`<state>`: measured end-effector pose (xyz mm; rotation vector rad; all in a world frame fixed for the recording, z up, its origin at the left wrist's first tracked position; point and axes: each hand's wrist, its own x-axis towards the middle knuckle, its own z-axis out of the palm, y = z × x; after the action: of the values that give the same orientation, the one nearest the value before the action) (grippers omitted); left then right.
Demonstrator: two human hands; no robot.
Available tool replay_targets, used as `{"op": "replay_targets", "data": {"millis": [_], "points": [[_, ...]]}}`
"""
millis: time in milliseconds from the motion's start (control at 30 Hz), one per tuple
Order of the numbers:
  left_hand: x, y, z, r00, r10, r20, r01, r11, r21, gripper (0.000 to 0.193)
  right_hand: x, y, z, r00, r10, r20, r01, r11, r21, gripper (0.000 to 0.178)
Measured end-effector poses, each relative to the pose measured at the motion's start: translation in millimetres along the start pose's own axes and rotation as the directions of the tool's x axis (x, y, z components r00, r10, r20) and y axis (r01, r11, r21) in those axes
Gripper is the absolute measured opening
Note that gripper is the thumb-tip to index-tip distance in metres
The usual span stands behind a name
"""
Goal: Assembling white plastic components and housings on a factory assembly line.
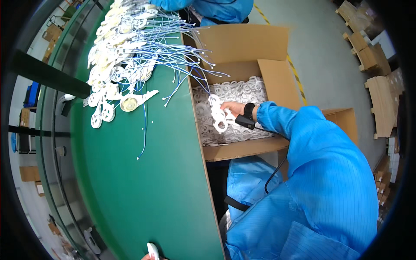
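Observation:
My right hand (233, 108), in a blue sleeve with a black band at the wrist, is closed on a few white plastic ring parts (220, 121). It hangs over an open cardboard box (236, 149) that holds a heap of similar white ring parts (247, 89). At the lower edge, only some fingers of my left hand (147, 257) show, closed round a smooth white plastic piece (152, 250); the rest of that hand is cut off. Both held things are away from the pile of white parts with blue cords (123, 60) on the green table (143, 190).
Behind the box, a person in blue clothing (223, 9) stands near the table's far end. A loose blue cord (144, 134) trails from the pile. Another cardboard box (344, 121) is beyond my right arm. Stacked cartons (381, 102) line the right side, and a dark rail (52, 73) runs left.

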<state>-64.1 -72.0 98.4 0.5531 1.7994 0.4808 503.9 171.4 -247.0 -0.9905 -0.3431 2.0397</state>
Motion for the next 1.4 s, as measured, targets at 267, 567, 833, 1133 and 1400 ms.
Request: {"op": "replay_targets", "data": {"millis": [267,567,833,1133,1400], "points": [[-2,-15,-4,0.970,0.223,0.096,-0.222,0.975,-0.020,0.017,-100,-82,18,0.869,-0.492,0.053,0.489,0.870,0.059,0.052],[-28,-16,1,0.910,0.411,-0.054,-0.386,0.888,0.249,0.040,-153,-128,163,0.698,-0.631,0.338,0.657,0.752,0.047,0.056],[-49,-24,6,0.891,0.436,-0.127,-0.392,0.880,0.269,0.042,-95,-91,338,0.830,-0.127,0.543,0.264,0.947,-0.181,0.032],[-55,-29,32,0.701,0.610,-0.370,-0.196,0.663,0.722,0.030,-75,-32,414,0.842,-0.250,0.477,0.488,-0.021,-0.873,0.077],[-45,-45,22,0.659,0.634,-0.405,-0.188,0.660,0.727,0.027,-103,-33,473,0.738,-0.265,0.621,0.291,-0.705,-0.647,0.060]]}}
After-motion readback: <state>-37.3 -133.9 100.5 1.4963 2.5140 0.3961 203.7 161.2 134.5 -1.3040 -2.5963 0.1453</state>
